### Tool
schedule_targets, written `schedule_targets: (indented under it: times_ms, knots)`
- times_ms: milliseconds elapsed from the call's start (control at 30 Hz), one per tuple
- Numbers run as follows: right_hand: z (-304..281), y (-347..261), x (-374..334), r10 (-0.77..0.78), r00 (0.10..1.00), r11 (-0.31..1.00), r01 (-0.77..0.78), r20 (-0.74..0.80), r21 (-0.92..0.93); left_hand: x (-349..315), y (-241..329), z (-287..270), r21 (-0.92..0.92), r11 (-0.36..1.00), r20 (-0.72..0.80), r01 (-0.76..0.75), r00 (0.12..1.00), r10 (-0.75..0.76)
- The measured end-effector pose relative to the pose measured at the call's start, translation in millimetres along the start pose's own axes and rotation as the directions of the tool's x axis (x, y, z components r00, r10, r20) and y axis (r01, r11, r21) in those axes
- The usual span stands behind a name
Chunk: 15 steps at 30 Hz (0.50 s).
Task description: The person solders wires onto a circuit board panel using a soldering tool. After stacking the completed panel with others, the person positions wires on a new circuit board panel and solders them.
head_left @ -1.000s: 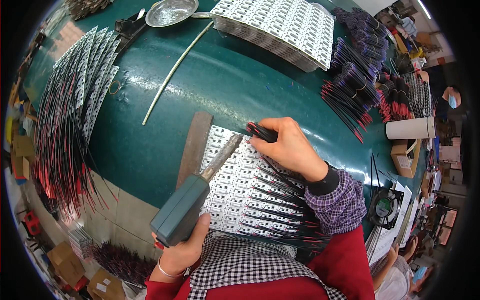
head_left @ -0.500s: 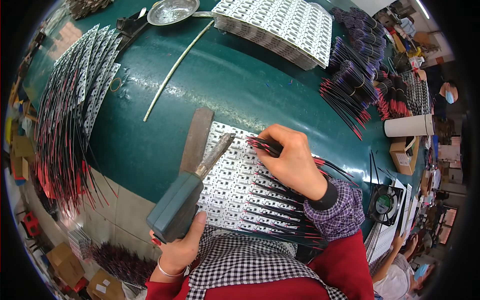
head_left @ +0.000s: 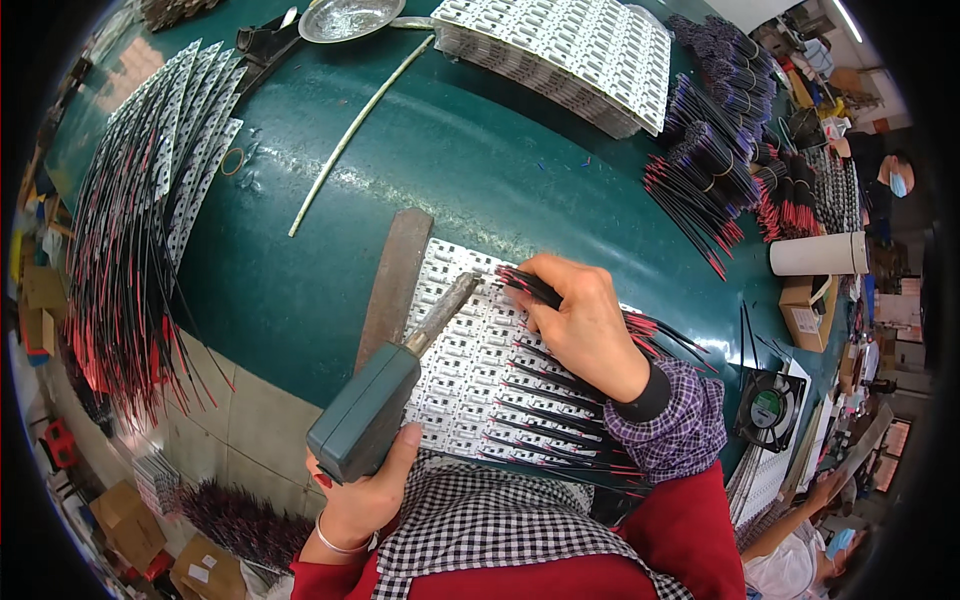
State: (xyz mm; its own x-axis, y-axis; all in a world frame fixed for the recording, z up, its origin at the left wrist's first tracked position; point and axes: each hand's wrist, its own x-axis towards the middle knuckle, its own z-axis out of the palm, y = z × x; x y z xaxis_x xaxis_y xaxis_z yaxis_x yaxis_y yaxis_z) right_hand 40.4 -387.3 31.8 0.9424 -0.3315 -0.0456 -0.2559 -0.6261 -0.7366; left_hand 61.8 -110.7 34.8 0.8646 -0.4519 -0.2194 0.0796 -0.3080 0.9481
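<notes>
My left hand (head_left: 368, 492) is wrapped round the dark green grip of a soldering iron (head_left: 365, 410), whose thick metal tip reaches over a white circuit board panel (head_left: 455, 390). Pinched in my right hand (head_left: 585, 320) is a bundle of black wires with red ends (head_left: 530, 285). Those ends lie at the panel's upper part, close by the iron's tip; whether they touch is too small to tell. Several black wires (head_left: 545, 410) run across the panel's right side below my right hand. Against the panel's left edge rests a flat, worn metal bar (head_left: 396, 270).
A tall stack of white panels (head_left: 560, 60) stands at the back, beside a metal dish (head_left: 348, 18) and a pale solder rod (head_left: 350, 140). Wired panels (head_left: 150, 200) hang over the left edge. Wire bundles (head_left: 710, 150), a white cylinder (head_left: 818, 253) and a small fan (head_left: 770, 408) are at right.
The soldering iron and my left hand have shifted slightly right, bringing the tip nearer the wire ends. My right hand keeps its pinch almost in place. At far right, a co-worker now lifts a panel.
</notes>
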Motion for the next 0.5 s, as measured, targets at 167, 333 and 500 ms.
schedule_targets:
  times_ms: [167, 333, 500]
  knots:
    - [1.8, 0.6, 1.0, -0.008, 1.000, 1.000, 0.008, -0.006, 0.011, 0.9, -1.9, 0.9, 0.010, 0.999, -0.020, -0.032, 0.999, 0.032]
    - [2.1, 2.6, 2.0, -0.031, 0.999, 0.999, 0.030, -0.022, -0.035, 1.9, -3.0, 4.6, -0.043, 0.999, 0.010, 0.001, 1.000, 0.000]
    - [2.4, 1.2, 2.0, -0.026, 1.000, 0.999, 0.025, -0.014, -0.037, 3.6, -0.4, 6.5, -0.044, 0.999, 0.024, -0.013, 1.000, 0.015]
